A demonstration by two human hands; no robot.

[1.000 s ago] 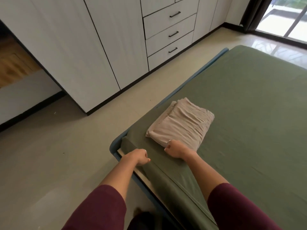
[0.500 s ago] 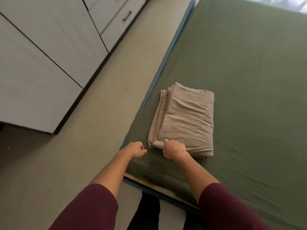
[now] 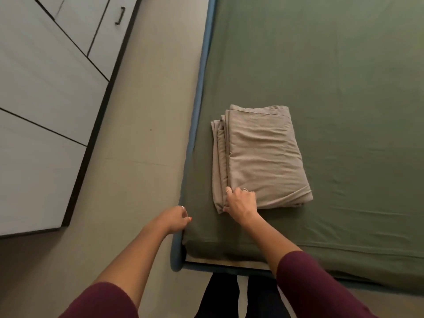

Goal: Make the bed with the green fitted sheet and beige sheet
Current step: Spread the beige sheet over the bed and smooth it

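Head view: right hand (image 3: 241, 201), fingers now pinching the near-left corner of the folded beige cotton sheet (image 3: 261, 159); left hand (image 3: 176, 218), fingers loosely curled, off the green fitted sheet (image 3: 321, 65), beside its corner. Unfolding likely next.

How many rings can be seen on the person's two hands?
3. One ring is on the left hand, at its top edge. Two are on the right hand, on the fingers at the beige sheet. Others may be hidden.
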